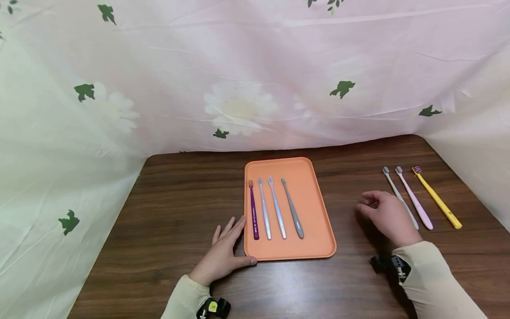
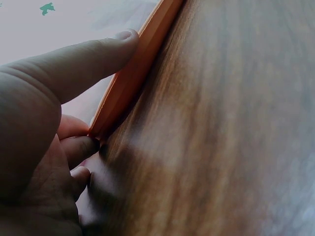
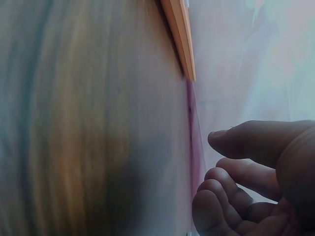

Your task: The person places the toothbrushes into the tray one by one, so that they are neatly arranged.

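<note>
On the orange tray several toothbrushes lie side by side: a purple toothbrush, two pale blue-silver ones and a grey toothbrush furthest right. My left hand touches the tray's near-left corner, its thumb against the near edge and its fingers extended along the left side. Right of the tray, my right hand hovers over the table with loosely bent fingers and holds nothing. It partly covers a whitish-grey toothbrush. Beside that lie a pink toothbrush and a yellow toothbrush.
The dark wood-grain table carries everything. Behind it and along its sides hangs a pale floral cloth, close to the table's edges. Each wrist wears a black strap-on device.
</note>
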`<state>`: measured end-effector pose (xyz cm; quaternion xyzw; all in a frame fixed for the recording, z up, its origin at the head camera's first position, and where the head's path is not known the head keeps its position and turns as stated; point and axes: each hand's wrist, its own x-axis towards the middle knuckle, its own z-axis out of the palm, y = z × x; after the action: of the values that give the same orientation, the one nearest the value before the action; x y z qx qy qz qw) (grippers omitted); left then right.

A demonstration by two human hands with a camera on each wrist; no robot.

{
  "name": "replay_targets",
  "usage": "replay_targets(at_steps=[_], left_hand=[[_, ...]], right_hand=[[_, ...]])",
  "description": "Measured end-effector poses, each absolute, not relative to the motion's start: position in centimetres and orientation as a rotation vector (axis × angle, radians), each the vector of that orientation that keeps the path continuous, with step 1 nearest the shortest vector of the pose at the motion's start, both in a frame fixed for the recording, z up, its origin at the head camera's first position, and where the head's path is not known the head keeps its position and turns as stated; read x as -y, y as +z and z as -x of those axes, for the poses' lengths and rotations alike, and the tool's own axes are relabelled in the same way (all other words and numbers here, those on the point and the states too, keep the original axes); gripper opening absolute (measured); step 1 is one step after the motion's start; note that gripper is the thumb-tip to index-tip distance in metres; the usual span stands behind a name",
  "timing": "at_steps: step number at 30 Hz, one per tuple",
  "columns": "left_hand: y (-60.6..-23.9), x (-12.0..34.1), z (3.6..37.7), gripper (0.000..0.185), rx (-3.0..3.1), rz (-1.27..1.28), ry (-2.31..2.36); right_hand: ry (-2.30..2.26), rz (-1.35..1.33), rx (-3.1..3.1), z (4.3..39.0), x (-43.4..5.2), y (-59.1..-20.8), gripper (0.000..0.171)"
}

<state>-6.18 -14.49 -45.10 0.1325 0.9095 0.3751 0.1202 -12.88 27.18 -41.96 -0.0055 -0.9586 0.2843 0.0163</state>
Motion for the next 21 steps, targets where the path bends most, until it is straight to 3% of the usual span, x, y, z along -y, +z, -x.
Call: replay_targets(at_steps=[21], left_hand=[[-45.1, 14.5, 6.2, 0.106, -2.649, -0.381, 1.098]], right_hand=[[0.874, 0.135, 2.949, 13.3, -30.8, -41.6, 0.042]])
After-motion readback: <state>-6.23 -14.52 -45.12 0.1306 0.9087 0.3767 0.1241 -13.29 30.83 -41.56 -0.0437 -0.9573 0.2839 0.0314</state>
